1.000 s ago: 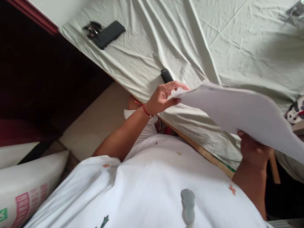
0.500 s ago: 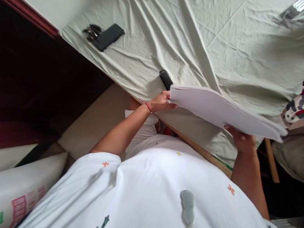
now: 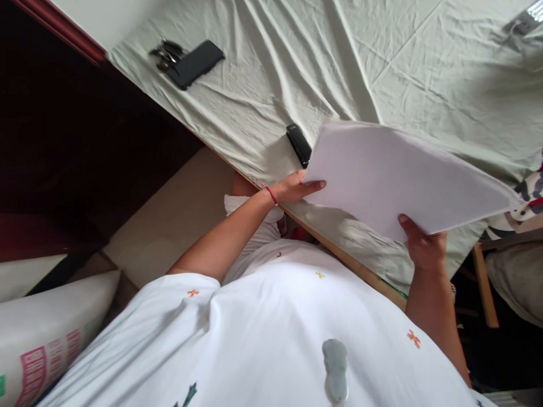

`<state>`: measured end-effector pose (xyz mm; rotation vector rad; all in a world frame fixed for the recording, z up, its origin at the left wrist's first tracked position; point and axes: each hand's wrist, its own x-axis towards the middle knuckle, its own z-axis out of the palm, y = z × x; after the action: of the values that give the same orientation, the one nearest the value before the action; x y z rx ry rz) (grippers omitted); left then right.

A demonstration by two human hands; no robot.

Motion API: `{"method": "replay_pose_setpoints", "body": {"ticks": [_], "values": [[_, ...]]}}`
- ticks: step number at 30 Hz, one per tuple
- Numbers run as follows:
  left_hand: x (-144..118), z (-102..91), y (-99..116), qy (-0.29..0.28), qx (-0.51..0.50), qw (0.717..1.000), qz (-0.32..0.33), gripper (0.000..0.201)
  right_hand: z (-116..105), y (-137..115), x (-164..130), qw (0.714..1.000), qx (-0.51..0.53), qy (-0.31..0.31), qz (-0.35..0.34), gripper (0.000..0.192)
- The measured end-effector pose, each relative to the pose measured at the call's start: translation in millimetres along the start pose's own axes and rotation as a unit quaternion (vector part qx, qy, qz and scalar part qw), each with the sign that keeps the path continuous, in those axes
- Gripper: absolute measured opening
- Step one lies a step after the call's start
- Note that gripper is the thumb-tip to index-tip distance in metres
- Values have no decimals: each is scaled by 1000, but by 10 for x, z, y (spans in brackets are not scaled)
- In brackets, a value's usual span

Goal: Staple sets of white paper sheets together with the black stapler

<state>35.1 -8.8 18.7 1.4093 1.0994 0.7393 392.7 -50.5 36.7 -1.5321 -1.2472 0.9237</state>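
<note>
A stack of white paper (image 3: 401, 172) is held over the cloth-covered bed or table, its blank face turned up toward me. My left hand (image 3: 299, 185), with a red cord on the wrist, grips the left edge, thumb on top and the other fingers mostly hidden beneath. At the near right edge, my right hand (image 3: 424, 241) clasps the stack the same way, its thumb lying on the sheet. Just beyond my left hand, a black stapler (image 3: 298, 144) lies on the cloth, close to the paper's left corner.
A black phone (image 3: 196, 64) lies beside a bunch of keys (image 3: 167, 52) on the pale green cloth (image 3: 267, 67). A power strip (image 3: 534, 15) is at the far right. A panda-print bag (image 3: 539, 201) stands right. White printed sacks (image 3: 39, 344) lie lower left.
The paper stack has tilted so that more of its upper face shows, and its far edge has risen. My right hand has shifted slightly left; my left hand's thumb now lies further over the sheet.
</note>
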Motion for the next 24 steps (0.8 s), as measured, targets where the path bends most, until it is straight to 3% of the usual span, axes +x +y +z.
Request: {"method": "replay_pose_setpoints", "body": {"ticks": [3, 7, 10, 12, 16, 21, 24], "values": [[-40, -1, 52, 22, -48, 998, -46, 66, 5, 1, -29, 998, 45, 15, 47, 39], [-22, 21, 66, 62, -41, 993, -89, 54, 38, 38, -83, 978, 101, 1, 180, 42], [14, 26, 62, 55, -48, 991, -112, 47, 105, 61, -118, 954, 126, -2, 272, 49], [22, 19, 76, 39, -57, 990, -120, 47, 150, 64, -134, 946, 140, 6, 293, 52], [-25, 17, 127, 9, -73, 994, -79, 55, 195, 38, -162, 953, 170, 22, 252, 55], [-99, 18, 133, 0, -108, 994, -15, 61, 99, -24, -232, 974, 164, 72, 137, 53], [-89, -18, 86, -5, -124, 992, -13, 58, -16, -16, -258, 987, 125, 21, 95, 54]]}}
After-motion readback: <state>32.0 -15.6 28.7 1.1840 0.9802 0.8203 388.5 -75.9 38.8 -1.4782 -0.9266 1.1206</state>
